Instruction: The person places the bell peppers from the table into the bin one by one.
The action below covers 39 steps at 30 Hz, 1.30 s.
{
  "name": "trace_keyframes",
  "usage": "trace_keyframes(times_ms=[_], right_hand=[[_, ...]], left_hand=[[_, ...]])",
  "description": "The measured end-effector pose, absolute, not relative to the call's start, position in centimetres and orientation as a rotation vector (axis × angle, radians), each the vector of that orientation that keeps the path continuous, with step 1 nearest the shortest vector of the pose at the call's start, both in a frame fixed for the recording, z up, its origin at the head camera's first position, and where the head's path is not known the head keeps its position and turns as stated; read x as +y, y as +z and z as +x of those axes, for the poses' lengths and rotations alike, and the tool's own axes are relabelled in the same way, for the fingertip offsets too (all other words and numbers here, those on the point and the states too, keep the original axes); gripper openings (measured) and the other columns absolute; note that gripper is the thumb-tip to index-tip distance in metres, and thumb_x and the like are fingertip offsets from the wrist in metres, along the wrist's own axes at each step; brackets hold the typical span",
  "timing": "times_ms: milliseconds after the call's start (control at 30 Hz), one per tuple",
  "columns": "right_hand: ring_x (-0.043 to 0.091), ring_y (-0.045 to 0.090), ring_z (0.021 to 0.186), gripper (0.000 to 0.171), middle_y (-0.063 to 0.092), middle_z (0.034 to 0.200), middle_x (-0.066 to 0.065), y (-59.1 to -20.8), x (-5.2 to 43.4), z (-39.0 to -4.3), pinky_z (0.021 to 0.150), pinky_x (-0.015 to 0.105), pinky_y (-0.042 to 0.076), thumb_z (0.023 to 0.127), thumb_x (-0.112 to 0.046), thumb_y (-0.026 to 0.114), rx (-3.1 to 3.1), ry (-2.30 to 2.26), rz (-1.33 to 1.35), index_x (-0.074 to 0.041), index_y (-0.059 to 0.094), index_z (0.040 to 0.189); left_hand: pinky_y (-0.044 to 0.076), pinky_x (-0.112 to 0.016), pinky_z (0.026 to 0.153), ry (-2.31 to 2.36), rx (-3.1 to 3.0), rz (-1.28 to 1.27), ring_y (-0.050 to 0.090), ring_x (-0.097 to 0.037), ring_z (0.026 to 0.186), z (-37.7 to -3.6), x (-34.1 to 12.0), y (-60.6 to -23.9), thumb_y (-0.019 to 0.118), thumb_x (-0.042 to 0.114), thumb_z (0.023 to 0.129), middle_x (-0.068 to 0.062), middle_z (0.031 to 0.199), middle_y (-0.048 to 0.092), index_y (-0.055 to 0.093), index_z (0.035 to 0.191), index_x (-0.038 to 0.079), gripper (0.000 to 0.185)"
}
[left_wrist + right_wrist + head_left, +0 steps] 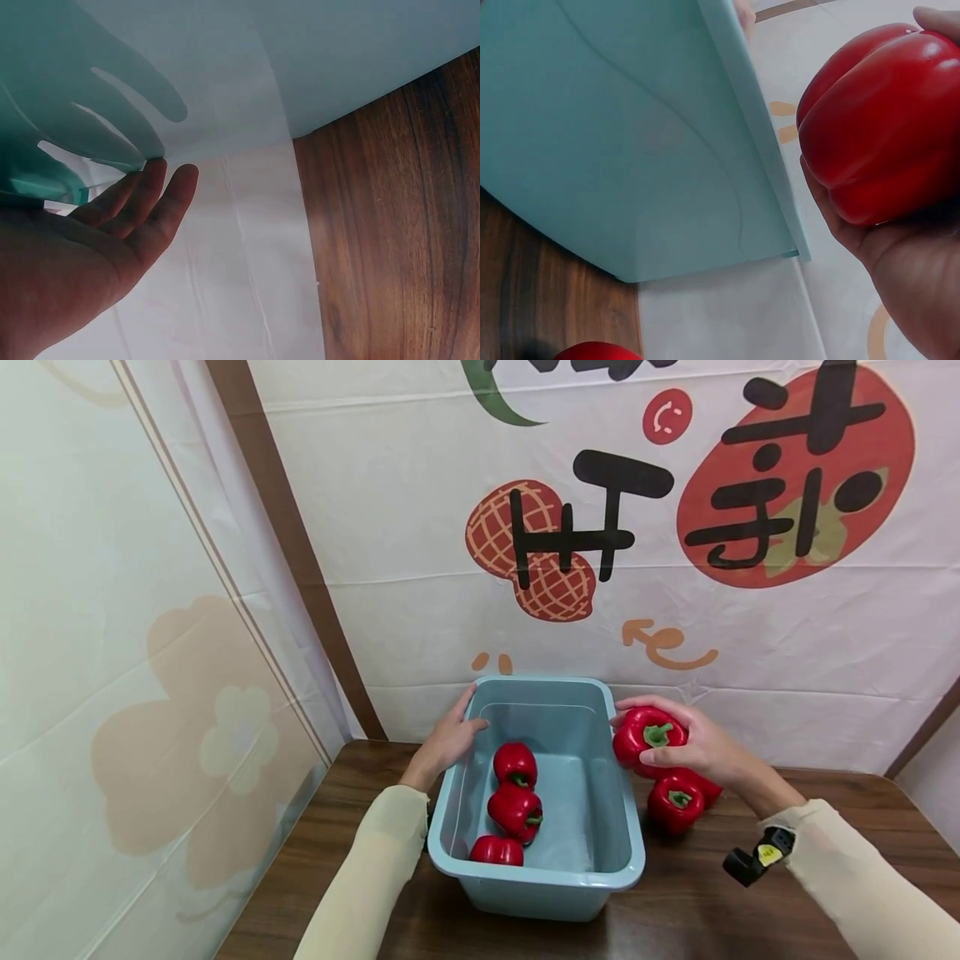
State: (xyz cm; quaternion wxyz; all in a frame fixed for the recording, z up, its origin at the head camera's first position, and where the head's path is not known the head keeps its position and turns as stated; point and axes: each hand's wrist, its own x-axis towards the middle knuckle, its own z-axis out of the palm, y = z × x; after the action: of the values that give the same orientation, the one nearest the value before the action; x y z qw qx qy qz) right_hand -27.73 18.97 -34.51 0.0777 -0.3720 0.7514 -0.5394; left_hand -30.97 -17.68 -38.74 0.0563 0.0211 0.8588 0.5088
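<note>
A light blue plastic tub [626,827] stands on the wooden table [750,910] with three red bell peppers [514,810] in a row inside it. My left hand [450,739] holds the tub's far left rim, thumb over the edge inside, fingers [150,195] against the outer wall [45,97]. My right hand [701,750] grips a red bell pepper [643,737] just off the tub's far right rim; in the right wrist view this pepper [885,120] rests in the palm [911,277] beside the tub wall [615,135].
Two more red peppers [675,806] lie on the table right of the tub, under my right hand; one shows at the frame bottom [596,351]. A printed cloth backdrop [600,568] hangs right behind the tub. A white curtain [112,652] closes off the left.
</note>
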Motion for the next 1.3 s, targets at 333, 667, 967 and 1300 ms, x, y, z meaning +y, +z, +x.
trace_keyframes(times_ms=[333, 667, 967, 1300], right_hand=[[0.020, 0.057, 0.117, 0.068, 0.056, 0.132, 0.006, -34.4, 18.0, -28.5, 0.079, 0.042, 0.060, 0.081, -0.008, 0.074, 2.263, -1.622, -1.122, -0.009, 0.046, 0.143], [0.023, 0.056, 0.117, 0.068, 0.054, 0.135, 0.012, -34.5, 16.7, -28.8, 0.079, 0.042, 0.059, 0.081, -0.012, 0.075, 2.270, -1.590, -1.097, -0.012, 0.046, 0.143], [0.026, 0.057, 0.116, 0.066, 0.055, 0.135, 0.015, -34.6, 15.8, -29.0, 0.079, 0.044, 0.059, 0.082, -0.011, 0.074, 2.222, -1.612, -1.079, -0.009, 0.046, 0.143], [0.028, 0.058, 0.115, 0.069, 0.056, 0.133, 0.014, -34.7, 14.5, -29.0, 0.079, 0.045, 0.059, 0.081, -0.011, 0.077, 2.179, -1.616, -1.078, -0.010, 0.046, 0.143]], left_hand=[[0.039, -0.067, 0.102, 1.548, 2.599, 0.062, 0.039, -0.039, 0.137, -31.2, -17.8, -38.6, 0.047, 0.032, 0.100, -0.005, 0.162, 0.025, 0.015, 0.159, 0.037, 0.067], [0.039, -0.068, 0.101, 1.550, 2.598, 0.066, 0.040, -0.039, 0.136, -31.1, -17.8, -38.6, 0.047, 0.031, 0.100, -0.006, 0.162, 0.026, 0.015, 0.159, 0.036, 0.067], [0.039, -0.070, 0.099, 1.562, 2.594, 0.064, 0.039, -0.041, 0.137, -31.1, -17.7, -38.8, 0.048, 0.031, 0.100, -0.006, 0.162, 0.026, 0.015, 0.159, 0.037, 0.068], [0.038, -0.070, 0.101, 1.561, 2.591, 0.075, 0.038, -0.040, 0.137, -31.2, -17.7, -38.9, 0.048, 0.031, 0.099, -0.006, 0.162, 0.026, 0.015, 0.159, 0.037, 0.068]])
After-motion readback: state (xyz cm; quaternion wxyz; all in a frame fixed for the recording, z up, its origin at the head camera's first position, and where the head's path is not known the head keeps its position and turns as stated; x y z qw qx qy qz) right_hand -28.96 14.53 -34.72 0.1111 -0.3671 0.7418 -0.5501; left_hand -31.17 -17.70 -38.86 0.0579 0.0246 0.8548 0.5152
